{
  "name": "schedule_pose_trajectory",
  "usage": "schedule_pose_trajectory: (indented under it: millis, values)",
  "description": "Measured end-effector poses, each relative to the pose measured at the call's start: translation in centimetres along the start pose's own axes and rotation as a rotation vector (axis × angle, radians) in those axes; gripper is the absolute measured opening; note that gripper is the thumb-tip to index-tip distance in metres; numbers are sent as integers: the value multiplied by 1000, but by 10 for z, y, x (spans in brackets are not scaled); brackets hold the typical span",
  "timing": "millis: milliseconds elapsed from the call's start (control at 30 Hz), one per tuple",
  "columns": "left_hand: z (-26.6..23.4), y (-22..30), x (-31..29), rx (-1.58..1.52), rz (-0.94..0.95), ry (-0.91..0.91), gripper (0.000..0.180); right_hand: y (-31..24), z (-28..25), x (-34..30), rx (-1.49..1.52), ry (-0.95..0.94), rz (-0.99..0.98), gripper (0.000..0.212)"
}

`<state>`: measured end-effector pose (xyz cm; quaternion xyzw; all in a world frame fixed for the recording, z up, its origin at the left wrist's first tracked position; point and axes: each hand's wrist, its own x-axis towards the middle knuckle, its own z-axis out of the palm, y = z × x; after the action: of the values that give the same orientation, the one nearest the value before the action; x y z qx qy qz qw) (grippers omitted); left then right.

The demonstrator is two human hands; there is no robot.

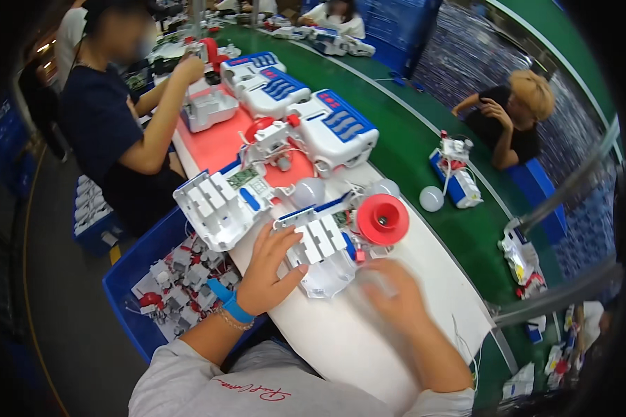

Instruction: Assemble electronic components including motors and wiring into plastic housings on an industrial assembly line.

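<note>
My left hand [268, 271] rests flat, fingers spread, on the edge of an open white plastic toy housing [320, 243] lying on the white work surface [341, 340]. A red funnel-shaped part [382, 219] sits at that housing's right end. My right hand [389, 295] is blurred just below the housing; whether it holds anything cannot be told. A second open white housing [219, 201] with a green circuit board lies to the left.
Assembled white-and-blue toy units [330, 125] line the red mat [219, 142] ahead. A blue bin [142, 278] of small parts stands at my left. A person in dark clothes [111, 118] works at left, another person [511, 118] sits across the green belt [410, 146].
</note>
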<state>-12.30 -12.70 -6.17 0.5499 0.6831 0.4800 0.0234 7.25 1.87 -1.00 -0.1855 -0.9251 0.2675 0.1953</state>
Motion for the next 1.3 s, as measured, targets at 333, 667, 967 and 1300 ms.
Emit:
schedule_pose_trajectory:
  millis: [333, 667, 967, 1300]
  values:
    - [-9, 55, -50, -608, -196, -223, 31, -17, -7, -60, -248, -74, 44, 64]
    - [19, 46, -9, -521, -8, -53, 36, 12, -84, -119, -553, 361, 226, 23]
    - [64, 21, 92, -322, 79, -108, 44, -22, -35, -109, -415, -23, -23, 36]
    - [62, 59, 60, -437, -33, -970, 72, 2, -70, -138, -320, -98, 163, 26]
